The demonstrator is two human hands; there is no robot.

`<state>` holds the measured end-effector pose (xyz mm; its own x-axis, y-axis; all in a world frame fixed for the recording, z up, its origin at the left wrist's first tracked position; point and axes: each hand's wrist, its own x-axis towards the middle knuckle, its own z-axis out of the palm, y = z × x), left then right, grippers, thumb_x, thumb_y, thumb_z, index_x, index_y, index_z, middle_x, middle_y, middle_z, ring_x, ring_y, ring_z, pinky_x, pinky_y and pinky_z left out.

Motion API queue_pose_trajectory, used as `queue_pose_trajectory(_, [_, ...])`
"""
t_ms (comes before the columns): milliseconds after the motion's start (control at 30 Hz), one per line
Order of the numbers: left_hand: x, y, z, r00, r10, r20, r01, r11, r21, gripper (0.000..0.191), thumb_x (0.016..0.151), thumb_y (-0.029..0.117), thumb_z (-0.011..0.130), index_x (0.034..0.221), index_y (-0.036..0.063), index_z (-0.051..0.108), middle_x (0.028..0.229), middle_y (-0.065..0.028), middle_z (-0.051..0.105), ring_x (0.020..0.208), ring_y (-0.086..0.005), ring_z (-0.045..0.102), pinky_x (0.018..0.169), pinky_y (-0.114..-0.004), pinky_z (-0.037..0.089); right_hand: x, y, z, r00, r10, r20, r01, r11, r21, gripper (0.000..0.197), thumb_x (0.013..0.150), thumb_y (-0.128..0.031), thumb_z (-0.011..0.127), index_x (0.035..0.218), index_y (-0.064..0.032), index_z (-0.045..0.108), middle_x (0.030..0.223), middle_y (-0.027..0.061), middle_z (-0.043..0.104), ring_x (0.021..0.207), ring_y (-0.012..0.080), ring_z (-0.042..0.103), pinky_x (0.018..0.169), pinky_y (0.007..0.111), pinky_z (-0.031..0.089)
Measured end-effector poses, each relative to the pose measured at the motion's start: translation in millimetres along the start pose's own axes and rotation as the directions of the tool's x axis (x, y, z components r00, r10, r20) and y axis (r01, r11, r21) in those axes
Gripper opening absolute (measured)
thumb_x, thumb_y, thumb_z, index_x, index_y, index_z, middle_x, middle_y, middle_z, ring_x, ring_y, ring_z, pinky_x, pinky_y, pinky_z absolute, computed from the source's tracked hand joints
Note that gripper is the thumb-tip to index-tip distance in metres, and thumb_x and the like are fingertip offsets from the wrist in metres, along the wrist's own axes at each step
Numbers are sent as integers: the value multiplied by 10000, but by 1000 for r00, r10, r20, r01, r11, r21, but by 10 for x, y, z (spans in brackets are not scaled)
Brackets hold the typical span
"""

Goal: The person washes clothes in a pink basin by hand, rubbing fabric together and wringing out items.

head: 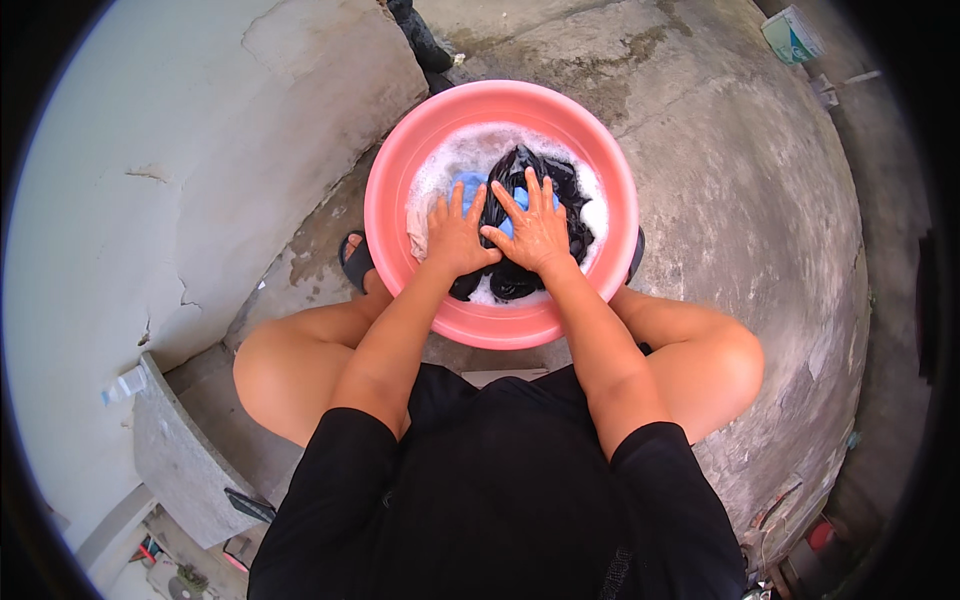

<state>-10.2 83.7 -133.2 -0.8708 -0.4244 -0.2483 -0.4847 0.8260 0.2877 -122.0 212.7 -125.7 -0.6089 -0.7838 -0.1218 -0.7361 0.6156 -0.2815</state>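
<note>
A round pink plastic basin (500, 337) holds sudsy water (480, 141) and wet laundry. My left hand (454, 232) lies with spread fingers on the laundry left of the middle, beside a blue cloth (470, 187) and a pale pinkish cloth (418, 231). Over a black wet garment (517, 166) my right hand (534, 225) rests, fingers fanned out, with another bit of blue cloth (520, 198) showing between them. The two thumbs are close together. Neither hand is closed around anything; what lies beneath the palms is hidden.
The basin stands on rough concrete ground (735, 195) between my sandalled feet. A cracked pale wall (150, 187) runs along the left, with a grey slab (184, 457) near its foot. At the upper right is a white and green bucket (793, 36); a dark object (421, 37) lies beyond the basin.
</note>
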Motion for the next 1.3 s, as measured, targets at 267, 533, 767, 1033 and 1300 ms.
queue_pose_trajectory(267, [403,-80,96,978,-161,136,180,974,-139,947,689,590,745,1467,121,479,1340,-343,510,1164,-426,595,968,-487,493,423,185,259,960,130,247,-148,987,55,804,839,-783,493,1500,-330,423,1370,235,521,1201,437,522,919,525,501])
queue_pose_trajectory(533, [894,-419,-115,867,-363,340,488,488,-724,857,800,584,718,1301,-94,564,1267,-272,627,1092,-323,659,902,-428,513,1483,328,115,958,118,262,-163,974,157,408,917,-356,537,1174,-75,684,1215,226,665,1165,402,611,1033,462,460])
queue_pose_trajectory(767, [383,-344,-894,899,-80,431,431,-29,-902,646,923,249,711,1458,-6,456,1359,-112,592,1213,-234,601,1010,-360,495,1042,531,-340,904,261,339,-428,503,751,437,943,-463,657,824,-47,718,741,37,661,632,153,585,590,322,452])
queue_pose_trajectory(1033, [59,-79,-1245,999,-30,-24,-5,519,-855,555,788,109,770,1319,50,618,1159,-114,695,1068,-215,673,908,-366,539,495,244,-755,921,386,-54,-129,432,893,516,817,-419,809,534,-71,553,559,-45,482,503,92,403,485,326,322])
queue_pose_trajectory(1300, [179,-142,-1031,945,-200,-258,81,910,-407,465,685,244,743,1137,134,741,1179,-192,699,1124,-375,651,930,-447,534,52,294,-460,937,157,-312,-92,973,214,621,693,-490,845,1187,-161,663,1422,226,460,1329,426,429,1046,543,407])
